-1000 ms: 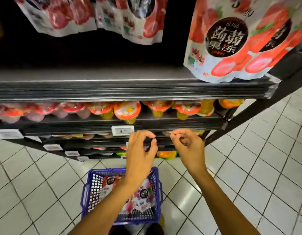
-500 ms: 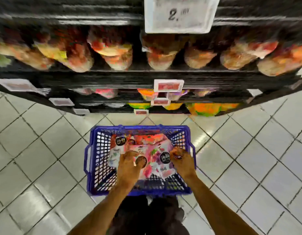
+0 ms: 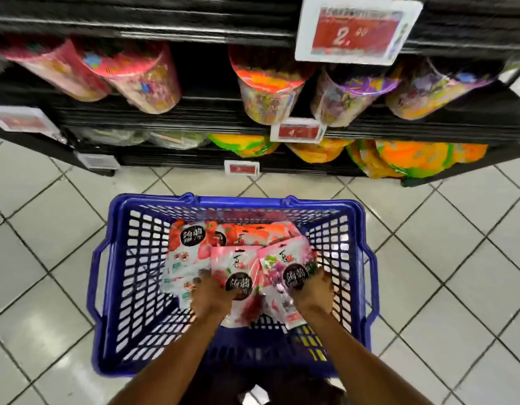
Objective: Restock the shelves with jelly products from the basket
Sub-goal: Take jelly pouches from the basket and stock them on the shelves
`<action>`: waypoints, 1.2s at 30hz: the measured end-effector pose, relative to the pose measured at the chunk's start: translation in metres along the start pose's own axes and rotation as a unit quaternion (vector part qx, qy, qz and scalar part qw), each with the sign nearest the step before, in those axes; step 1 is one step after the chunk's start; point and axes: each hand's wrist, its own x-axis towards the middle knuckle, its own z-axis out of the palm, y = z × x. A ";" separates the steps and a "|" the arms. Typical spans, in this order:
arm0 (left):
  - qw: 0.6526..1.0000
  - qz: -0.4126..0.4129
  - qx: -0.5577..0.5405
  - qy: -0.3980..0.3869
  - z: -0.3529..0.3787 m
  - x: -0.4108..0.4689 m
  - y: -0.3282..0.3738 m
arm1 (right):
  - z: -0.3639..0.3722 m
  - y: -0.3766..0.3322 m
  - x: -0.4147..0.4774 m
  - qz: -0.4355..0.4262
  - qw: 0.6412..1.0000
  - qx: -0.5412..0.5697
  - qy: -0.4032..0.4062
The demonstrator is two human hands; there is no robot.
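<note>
**Fig. Both hands in basket, each gripping one jelly pouch.**

L hand [image 3: 212, 298]: fingers curled over lower part of pink pouch [image 3: 237, 266]. R hand [image 3: 313, 290], at 3 o'clock of L: fingers curled round purple pouch [image 3: 282, 266], whose top tilts toward 1 o'clock. The 2 pouches touch edge to edge. At 10 o'clock of L hand lies a strawberry pouch [image 3: 187, 249]. At 12 o'clock, behind both, are red-orange pouches [image 3: 264, 232], count unclear (blur). All sit in blue basket [image 3: 223, 200] on tiled floor [image 3: 428, 258]. Beyond basket, 12 o'clock: black shelves [image 3: 194, 121]. Upper tier holds jelly tubs [image 3: 264, 95] w/ pink, orange, purple lids. Bottom tier holds orange-green bags [image 3: 413, 156] at 1 o'clock. Large red price tag [image 3: 356, 30] at top reads "2."; small tag [image 3: 298, 130] below it.
</note>
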 end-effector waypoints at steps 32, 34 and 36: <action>0.805 0.159 -0.553 -0.144 -0.376 -0.377 0.114 | -0.384 -0.002 -0.382 -0.289 0.797 0.519 -0.107; 0.782 0.223 -0.565 -0.137 -0.412 -0.422 0.126 | -0.418 -0.002 -0.421 -0.309 0.783 0.532 -0.093; 0.774 0.281 -0.554 -0.123 -0.445 -0.469 0.138 | -0.452 -0.001 -0.460 -0.325 0.759 0.558 -0.082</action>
